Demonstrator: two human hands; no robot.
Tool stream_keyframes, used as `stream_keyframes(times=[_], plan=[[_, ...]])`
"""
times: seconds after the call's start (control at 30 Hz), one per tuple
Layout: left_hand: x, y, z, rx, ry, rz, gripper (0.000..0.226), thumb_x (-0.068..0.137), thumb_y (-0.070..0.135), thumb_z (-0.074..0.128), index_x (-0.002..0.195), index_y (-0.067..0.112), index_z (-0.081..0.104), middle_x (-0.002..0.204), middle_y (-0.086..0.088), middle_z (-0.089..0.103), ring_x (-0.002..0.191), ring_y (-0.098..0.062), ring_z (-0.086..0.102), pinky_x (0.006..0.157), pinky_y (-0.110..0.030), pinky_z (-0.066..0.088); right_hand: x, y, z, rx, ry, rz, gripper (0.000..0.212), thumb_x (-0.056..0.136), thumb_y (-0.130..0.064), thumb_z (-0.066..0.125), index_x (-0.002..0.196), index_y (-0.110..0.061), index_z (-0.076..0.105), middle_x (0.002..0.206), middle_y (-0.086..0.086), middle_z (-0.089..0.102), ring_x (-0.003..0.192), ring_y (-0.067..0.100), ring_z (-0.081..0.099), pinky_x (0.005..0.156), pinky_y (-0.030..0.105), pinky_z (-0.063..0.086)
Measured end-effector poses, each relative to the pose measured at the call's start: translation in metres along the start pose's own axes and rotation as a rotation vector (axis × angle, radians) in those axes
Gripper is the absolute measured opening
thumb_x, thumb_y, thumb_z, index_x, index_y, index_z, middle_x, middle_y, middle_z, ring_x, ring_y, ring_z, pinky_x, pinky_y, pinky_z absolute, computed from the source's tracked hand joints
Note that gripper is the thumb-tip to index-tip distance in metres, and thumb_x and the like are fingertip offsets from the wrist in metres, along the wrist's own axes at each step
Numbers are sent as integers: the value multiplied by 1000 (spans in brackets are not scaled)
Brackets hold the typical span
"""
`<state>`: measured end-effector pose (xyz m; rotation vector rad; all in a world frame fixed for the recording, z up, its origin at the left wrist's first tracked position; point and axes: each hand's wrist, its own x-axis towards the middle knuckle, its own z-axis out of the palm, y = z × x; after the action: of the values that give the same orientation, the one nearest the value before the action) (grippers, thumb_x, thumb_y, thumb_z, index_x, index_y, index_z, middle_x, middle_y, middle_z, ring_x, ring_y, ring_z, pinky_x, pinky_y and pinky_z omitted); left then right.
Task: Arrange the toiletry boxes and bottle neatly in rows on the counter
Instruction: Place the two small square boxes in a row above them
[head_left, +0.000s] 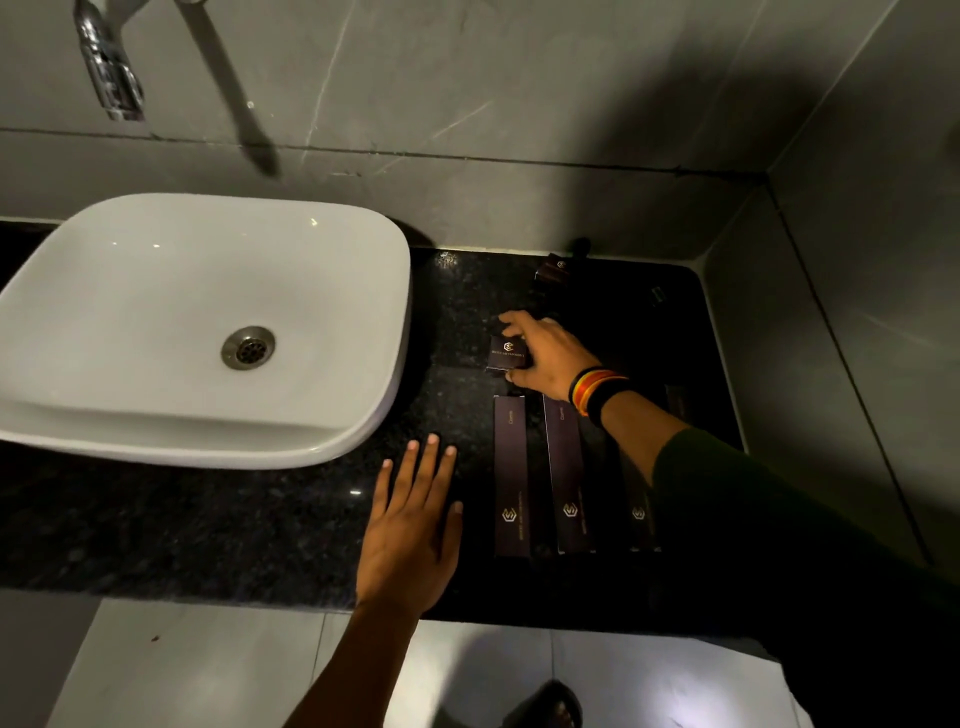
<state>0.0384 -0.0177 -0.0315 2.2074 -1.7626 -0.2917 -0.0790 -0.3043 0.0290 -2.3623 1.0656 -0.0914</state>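
My right hand (550, 356) grips a small dark square box (505, 353) with a gold logo, low over or on the black granite counter (260, 525). Just nearer me lie three long dark boxes side by side: one (511, 475), a second (569, 478), and a third (638, 512) partly hidden under my right forearm. My left hand (413, 525) rests flat on the counter with fingers spread, left of the long boxes and holding nothing. Another small dark box (553, 270) sits at the back near the wall, beside a dark bottle top (581, 245). A further dark item (657, 294) lies in shadow at the back right.
A white basin (208, 260) fills the counter's left half, with a chrome tap (109, 73) above it. Grey tiled walls close off the back and right side. The counter's front edge runs just under my left wrist, with pale floor tiles and a dark shoe (553, 706) below.
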Motion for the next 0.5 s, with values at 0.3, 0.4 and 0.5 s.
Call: stream_keyframes(times=[0.3,0.4,0.5], plan=[[0,-1,2,-9,12,-2,63,108,37,37,169,23,27,180,0,20,168,-20,11,134,-53,15,17,28,-39,183,198,53,64,81,-34,76,139,-21,53,138,4,58,121,22,59,96,30,46],[1,-2,5,-5,17,3,64,108,36,40,169,23,27,180,1,20,167,-21,12,133,-55,18,46,47,-57,13,320,159,46,85,-33,71,125,-14,60,129,12,62,120,33,58,99,38,47],[-1,-4,7,0,17,13,65,108,37,39,170,24,23,181,2,16,168,-21,10,134,-52,14,70,55,-59,-101,267,213,46,85,-33,71,123,-11,58,128,16,59,120,38,56,97,43,49]])
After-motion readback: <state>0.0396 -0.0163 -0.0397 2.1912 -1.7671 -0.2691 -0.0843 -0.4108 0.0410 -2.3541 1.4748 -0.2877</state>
